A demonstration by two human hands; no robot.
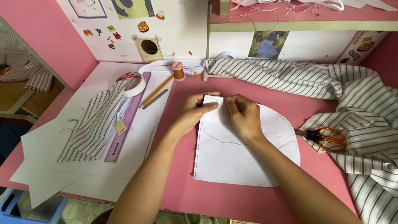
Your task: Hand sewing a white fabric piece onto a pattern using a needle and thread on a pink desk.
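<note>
Both hands meet over the far edge of a white fabric piece [244, 155] that lies flat in the middle of the pink table [215, 199]: the left hand [195, 110] pinches the piece's far left corner between thumb and fingers, and the right hand [244, 116] rests beside it with its fingertips closed on the same edge, a thin thread [224, 140] curving across the fabric below them. Orange-handled scissors [327, 139] lie on striped cloth [365, 108] toward the right edge, while a purple ruler [126, 120], a pencil [156, 90] and a spool of thread [178, 70] sit toward the far left.
</note>
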